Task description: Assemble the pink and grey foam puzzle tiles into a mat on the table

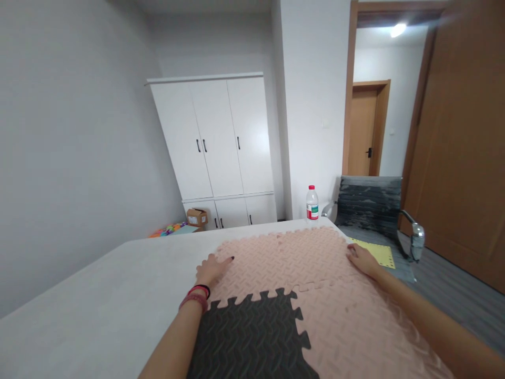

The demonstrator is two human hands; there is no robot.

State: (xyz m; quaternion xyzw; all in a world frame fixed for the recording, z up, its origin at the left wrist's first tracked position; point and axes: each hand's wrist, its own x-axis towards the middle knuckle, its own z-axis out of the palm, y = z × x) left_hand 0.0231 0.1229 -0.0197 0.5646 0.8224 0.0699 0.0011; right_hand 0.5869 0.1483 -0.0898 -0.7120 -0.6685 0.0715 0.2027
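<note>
**Left hand and right hand flank pink mats**

The mats lie on the bench, joined to a black mat. Left fingers spread apart; right fingers bend at the edge, whether clamped I cannot tell.

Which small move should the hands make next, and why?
Perhaps press the left hand along the jagged join between the black tile and pink mat, since it and the right hand are at the mat's outer edges, not on that join.

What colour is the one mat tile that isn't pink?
The tile is black or very dark grey, seen best in the head view.
</note>
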